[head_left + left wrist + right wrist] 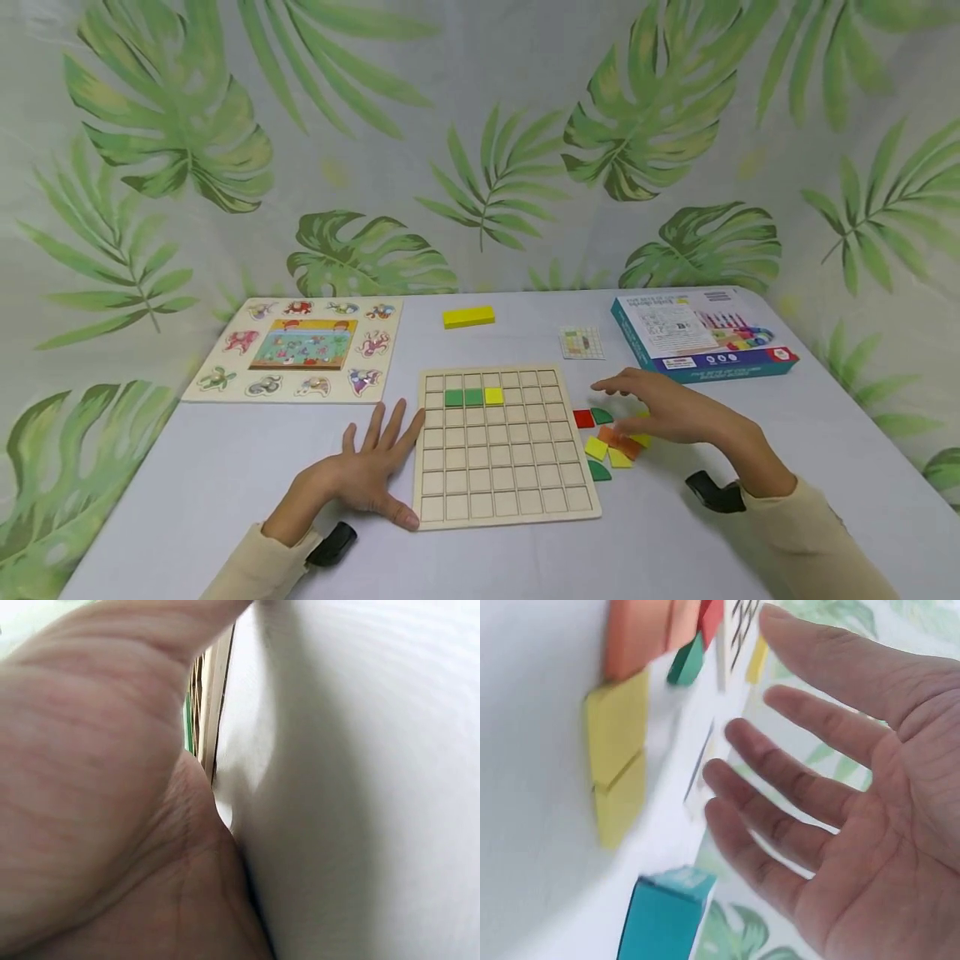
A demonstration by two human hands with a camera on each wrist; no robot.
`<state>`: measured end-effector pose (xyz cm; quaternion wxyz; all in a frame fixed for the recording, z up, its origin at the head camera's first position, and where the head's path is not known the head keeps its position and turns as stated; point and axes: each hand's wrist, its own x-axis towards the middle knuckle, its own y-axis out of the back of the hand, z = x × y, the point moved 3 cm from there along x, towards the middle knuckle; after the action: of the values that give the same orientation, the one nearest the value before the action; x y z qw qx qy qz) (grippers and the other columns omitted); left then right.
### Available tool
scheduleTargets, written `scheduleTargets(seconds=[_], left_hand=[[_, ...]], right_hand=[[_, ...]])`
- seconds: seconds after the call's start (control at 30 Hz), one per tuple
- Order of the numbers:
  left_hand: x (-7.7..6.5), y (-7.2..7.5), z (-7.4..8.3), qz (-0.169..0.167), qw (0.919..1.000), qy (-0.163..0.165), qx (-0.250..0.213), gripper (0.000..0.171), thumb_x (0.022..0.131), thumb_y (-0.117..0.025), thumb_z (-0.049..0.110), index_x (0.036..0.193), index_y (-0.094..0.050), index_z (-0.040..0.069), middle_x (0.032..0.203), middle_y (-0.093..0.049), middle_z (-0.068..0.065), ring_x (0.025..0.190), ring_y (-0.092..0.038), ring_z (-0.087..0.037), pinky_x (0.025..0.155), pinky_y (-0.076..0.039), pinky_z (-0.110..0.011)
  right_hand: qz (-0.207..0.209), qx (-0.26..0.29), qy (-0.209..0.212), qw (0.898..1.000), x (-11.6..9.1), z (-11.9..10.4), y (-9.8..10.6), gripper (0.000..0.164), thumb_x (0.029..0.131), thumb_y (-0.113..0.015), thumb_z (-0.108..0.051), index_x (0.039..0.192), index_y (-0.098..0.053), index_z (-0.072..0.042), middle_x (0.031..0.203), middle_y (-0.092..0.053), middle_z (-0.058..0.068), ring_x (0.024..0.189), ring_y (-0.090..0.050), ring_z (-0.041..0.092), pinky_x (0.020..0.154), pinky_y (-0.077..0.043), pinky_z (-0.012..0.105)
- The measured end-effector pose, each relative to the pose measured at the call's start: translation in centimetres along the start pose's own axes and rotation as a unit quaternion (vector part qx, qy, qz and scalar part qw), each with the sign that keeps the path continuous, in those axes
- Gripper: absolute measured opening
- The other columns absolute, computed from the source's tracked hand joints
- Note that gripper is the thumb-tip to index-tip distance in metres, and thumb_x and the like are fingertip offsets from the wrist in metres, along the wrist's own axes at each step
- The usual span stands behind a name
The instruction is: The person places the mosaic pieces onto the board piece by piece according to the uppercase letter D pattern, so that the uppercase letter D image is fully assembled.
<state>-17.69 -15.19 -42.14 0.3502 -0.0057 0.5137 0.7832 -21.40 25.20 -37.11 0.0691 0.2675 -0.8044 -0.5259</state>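
At the middle of the worktop (225,467), grid board (503,456): pale matte wood, flat, near-square, with raised ridges framing small square cells.
Clock datum: board centre, 12 o'clock at the far side.
Board axis: sides nearly equal; left edge runs 6 to 12 o'clock, near edge 9 to 3, its right end slightly farther away.
Tile row: two green tiles (454,398) and one yellow tile (493,396), smooth flat squares, seated in the second row from the far edge; long axis 9 to 3 o'clock, yellow at the 3 o'clock end.
Left hand (367,477): between 8 and 9 o'clock, fingers spread, pointing towards 12 to 1; thumb at the board's near left corner.
Right hand (675,408): 3 o'clock, raised above the loose pieces (596,448); fingers parted, slightly bent, pointing towards 9 to 10.
Loose pieces: red, orange and yellow squares, green quarter-rounds; smooth faces, partly overlapping.
Yellow block (468,317): just before 12 o'clock; long axis roughly 9 to 3.
Pattern card (581,342): 1 o'clock, thin, grid-printed.
Box (705,333): 2 o'clock, teal sides, printed top.
Picture puzzle (300,350): 10 o'clock, flat board, animal-shaped pieces.
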Motion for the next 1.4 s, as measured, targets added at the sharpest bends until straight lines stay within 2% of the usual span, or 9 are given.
scheduleTargets(seconds=[0.17,0.33,0.57,0.77,1.0,1.2,1.4], left_hand=[[-0.2,-0.4,-0.5,0.007,0.9997,-0.019,-0.015,0.143,0.063,-0.079,0.073,0.161,0.009,0.018,0.163,0.024,-0.023,0.145,0.03,-0.049,0.103,0.016,-0.08],[-0.1,-0.4,-0.4,0.0,0.9999,-0.014,-0.01,0.144,0.062,-0.077,0.075,0.161,0.011,0.019,0.163,0.025,-0.022,0.145,0.031,-0.048,0.104,0.015,-0.08],[0.1,-0.2,0.1,0.001,0.9999,0.008,0.007,0.142,0.066,-0.083,0.065,0.161,0.008,0.014,0.164,0.024,-0.021,0.147,0.029,-0.047,0.107,0.012,-0.078],[0.1,-0.4,0.1,0.002,1.0,0.006,0.005,0.142,0.065,-0.084,0.064,0.161,0.008,0.014,0.164,0.024,-0.021,0.146,0.029,-0.048,0.107,0.012,-0.079],[0.0,-0.3,-0.1,0.007,0.9999,0.011,0.0,0.142,0.065,-0.084,0.064,0.161,0.008,0.014,0.164,0.025,-0.021,0.146,0.03,-0.048,0.107,0.013,-0.079],[0.0,-0.3,0.1,0.008,0.9999,0.01,-0.007,0.142,0.064,-0.085,0.063,0.161,0.007,0.014,0.163,0.025,-0.021,0.146,0.031,-0.047,0.106,0.014,-0.078],[0.0,-0.5,-0.1,0.003,0.9998,0.01,-0.019,0.143,0.064,-0.085,0.062,0.161,0.009,0.014,0.163,0.027,-0.019,0.145,0.033,-0.046,0.106,0.015,-0.078]], right_hand=[[-0.026,0.006,-0.019,0.999,-0.7,1.3,-0.1,0.045,0.084,-0.081,-0.024,0.126,-0.067,-0.017,0.124,-0.065,0.005,0.113,-0.058,0.03,0.096,-0.05,0.053],[-0.048,0.016,-0.042,0.998,-1.1,2.1,-0.1,0.046,0.08,-0.084,-0.016,0.123,-0.067,-0.015,0.12,-0.065,0.004,0.111,-0.058,0.03,0.094,-0.052,0.051],[-0.05,0.021,-0.051,0.997,-1.3,2.6,-0.1,0.043,0.079,-0.083,-0.011,0.119,-0.066,-0.013,0.116,-0.065,0.004,0.108,-0.059,0.029,0.092,-0.053,0.049],[-0.047,0.009,-0.051,0.998,-1.2,3.0,-0.3,0.032,0.08,-0.081,-0.006,0.108,-0.07,-0.017,0.111,-0.065,0.002,0.106,-0.059,0.028,0.091,-0.054,0.049],[-0.041,0.0,-0.049,0.998,-0.6,2.9,-0.3,0.03,0.078,-0.081,-0.002,0.101,-0.07,-0.018,0.106,-0.065,0.002,0.102,-0.059,0.026,0.089,-0.055,0.047],[-0.044,0.003,-0.064,0.997,-0.6,2.6,0.0,0.029,0.076,-0.082,0.0,0.098,-0.069,-0.014,0.101,-0.063,0.002,0.095,-0.057,0.022,0.084,-0.056,0.042],[-0.044,0.002,-0.079,0.996,-0.6,2.8,-0.2,0.03,0.077,-0.082,-0.001,0.1,-0.067,-0.013,0.1,-0.064,0.002,0.094,-0.058,0.021,0.084,-0.056,0.041]])
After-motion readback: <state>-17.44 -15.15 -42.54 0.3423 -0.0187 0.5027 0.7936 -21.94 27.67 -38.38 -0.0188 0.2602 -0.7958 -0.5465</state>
